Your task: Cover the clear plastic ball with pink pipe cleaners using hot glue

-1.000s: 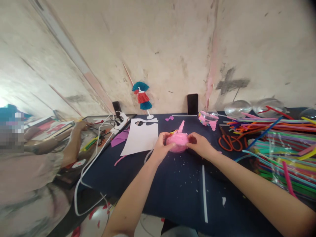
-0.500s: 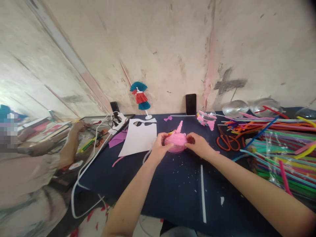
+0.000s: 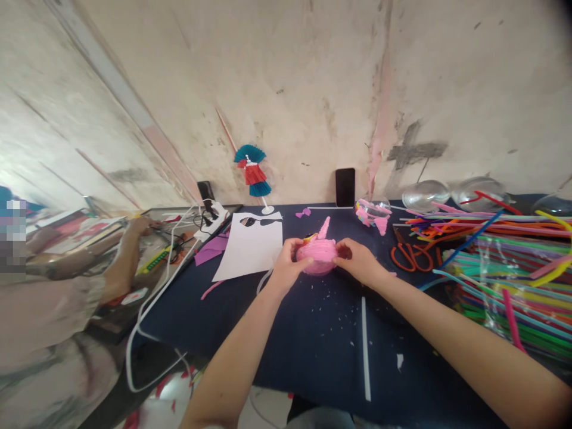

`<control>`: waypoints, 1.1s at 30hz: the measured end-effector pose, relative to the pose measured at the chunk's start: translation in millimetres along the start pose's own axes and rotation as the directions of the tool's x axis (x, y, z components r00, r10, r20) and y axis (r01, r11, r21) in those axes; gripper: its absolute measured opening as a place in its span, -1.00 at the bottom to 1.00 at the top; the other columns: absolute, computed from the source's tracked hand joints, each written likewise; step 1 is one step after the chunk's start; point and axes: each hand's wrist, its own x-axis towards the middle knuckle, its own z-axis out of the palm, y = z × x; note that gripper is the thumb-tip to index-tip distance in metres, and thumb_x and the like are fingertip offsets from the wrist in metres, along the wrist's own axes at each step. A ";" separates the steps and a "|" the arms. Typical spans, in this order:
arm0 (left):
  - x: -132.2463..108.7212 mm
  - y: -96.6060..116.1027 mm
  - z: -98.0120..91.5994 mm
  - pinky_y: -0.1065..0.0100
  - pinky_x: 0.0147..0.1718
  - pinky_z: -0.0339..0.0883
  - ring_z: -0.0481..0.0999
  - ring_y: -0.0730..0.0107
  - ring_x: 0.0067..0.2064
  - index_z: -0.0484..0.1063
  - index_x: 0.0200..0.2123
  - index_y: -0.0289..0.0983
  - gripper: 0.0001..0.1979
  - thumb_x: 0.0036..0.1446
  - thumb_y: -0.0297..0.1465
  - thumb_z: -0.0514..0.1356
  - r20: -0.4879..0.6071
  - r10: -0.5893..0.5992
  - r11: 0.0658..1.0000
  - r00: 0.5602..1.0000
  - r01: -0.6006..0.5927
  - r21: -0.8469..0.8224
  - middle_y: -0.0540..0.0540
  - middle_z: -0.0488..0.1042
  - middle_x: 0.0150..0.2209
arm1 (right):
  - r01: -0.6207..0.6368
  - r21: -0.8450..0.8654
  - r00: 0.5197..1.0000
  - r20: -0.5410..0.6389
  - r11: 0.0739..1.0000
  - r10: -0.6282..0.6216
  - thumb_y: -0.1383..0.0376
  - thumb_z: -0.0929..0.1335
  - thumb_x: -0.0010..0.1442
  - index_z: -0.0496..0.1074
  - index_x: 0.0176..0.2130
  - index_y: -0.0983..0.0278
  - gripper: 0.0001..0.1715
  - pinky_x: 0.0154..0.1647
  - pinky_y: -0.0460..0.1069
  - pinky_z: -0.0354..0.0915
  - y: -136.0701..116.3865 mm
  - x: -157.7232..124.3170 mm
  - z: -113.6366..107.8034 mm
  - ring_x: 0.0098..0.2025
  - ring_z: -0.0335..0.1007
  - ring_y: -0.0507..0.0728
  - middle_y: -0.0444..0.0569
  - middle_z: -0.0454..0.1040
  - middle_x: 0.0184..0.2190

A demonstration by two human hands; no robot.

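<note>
Between my two hands is a round pink pipe-cleaner craft [image 3: 318, 257] with a pointed pink spike rising from its top and a bit of yellow at its upper left. My left hand [image 3: 291, 261] grips its left side, thumb in front. On the opposite side, my right hand [image 3: 356, 260] pinches the edge with thumb and fingers. The undersides of the craft and some fingertips are hidden. A second pink piece with a clear dome [image 3: 373, 214] stands behind, near the wall.
Orange-handled scissors [image 3: 411, 256] and bundles of coloured pipe cleaners [image 3: 518, 292] lie at right. White paper [image 3: 250, 250], a power strip [image 3: 213, 219] and a phone [image 3: 345, 187] are around. A white strip [image 3: 366, 348] lies in front. Another person's arm [image 3: 123, 256] is at far left.
Both hands keep hold of the pink craft in nearly the same pose. The whole view has shifted slightly.
</note>
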 end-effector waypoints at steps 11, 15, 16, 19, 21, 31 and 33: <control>-0.6 2.3 1.1 0.25 -0.05 0.18 0.36 0.28 -0.06 0.27 -0.16 -0.25 -0.56 -0.17 -0.45 0.30 -0.018 -0.003 0.999 1.000 0.004 0.042 -0.08 0.36 -0.11 | 0.004 -0.002 1.000 0.015 1.000 -0.004 0.33 0.36 -0.09 0.33 -0.39 0.24 -0.83 -0.21 0.02 0.28 2.8 2.5 -0.4 -0.33 0.37 0.07 -0.13 0.44 -0.39; -0.9 2.0 0.9 0.25 -0.04 0.18 0.36 0.27 -0.06 0.27 -0.16 -0.25 -0.56 -0.16 -0.45 0.30 -0.020 -0.004 0.999 1.000 0.005 0.045 -0.09 0.36 -0.10 | -0.007 0.006 1.000 0.017 1.000 0.007 0.33 0.36 -0.09 0.33 -0.38 0.24 -0.83 -0.20 0.03 0.28 4.2 2.6 0.1 -0.33 0.37 0.07 -0.12 0.43 -0.39; -0.9 2.5 1.1 0.25 -0.04 0.18 0.36 0.27 -0.05 0.27 -0.16 -0.25 -0.57 -0.16 -0.45 0.30 -0.018 -0.004 0.999 1.000 0.005 0.034 -0.09 0.37 -0.10 | -0.005 0.006 1.000 0.014 1.000 0.005 0.33 0.36 -0.09 0.33 -0.39 0.24 -0.83 -0.20 0.02 0.28 3.9 2.4 0.2 -0.34 0.37 0.07 -0.12 0.43 -0.39; -1.0 4.4 1.9 0.25 -0.04 0.19 0.36 0.25 -0.03 0.27 -0.18 -0.25 -0.58 -0.17 -0.47 0.30 -0.016 -0.006 1.000 1.000 0.006 0.011 -0.09 0.39 -0.11 | 0.003 0.006 1.000 0.000 1.000 -0.003 0.34 0.36 -0.10 0.33 -0.40 0.24 -0.84 -0.21 0.02 0.28 2.3 1.7 0.1 -0.35 0.36 0.06 -0.14 0.44 -0.40; -0.9 4.9 2.0 0.25 -0.03 0.19 0.36 0.24 -0.03 0.27 -0.18 -0.25 -0.58 -0.17 -0.47 0.30 -0.021 -0.010 1.000 1.000 0.010 0.015 -0.09 0.39 -0.10 | 0.001 0.002 1.000 -0.005 1.000 -0.001 0.34 0.36 -0.10 0.33 -0.40 0.23 -0.84 -0.21 0.02 0.28 1.3 1.4 -0.2 -0.35 0.36 0.06 -0.14 0.44 -0.40; -0.5 -1.4 -2.6 0.24 -0.03 0.19 0.36 0.24 -0.02 0.28 -0.15 -0.25 -0.57 -0.12 -0.42 0.32 -0.007 0.013 0.998 1.000 -0.013 0.060 -0.10 0.39 -0.09 | 0.006 0.006 1.000 -0.008 1.000 -0.006 0.33 0.36 -0.10 0.34 -0.40 0.23 -0.84 -0.22 0.02 0.29 2.3 2.1 -0.4 -0.36 0.38 0.06 -0.14 0.45 -0.40; -0.7 -1.7 -4.2 0.24 -0.03 0.19 0.36 0.24 -0.02 0.28 -0.13 -0.24 -0.56 -0.11 -0.39 0.33 0.009 0.021 0.996 1.000 -0.022 0.084 -0.10 0.38 -0.08 | -0.001 0.012 1.000 -0.006 1.000 0.001 0.33 0.37 -0.10 0.34 -0.40 0.23 -0.84 -0.24 0.01 0.30 2.7 2.5 -0.3 -0.37 0.38 0.05 -0.14 0.46 -0.41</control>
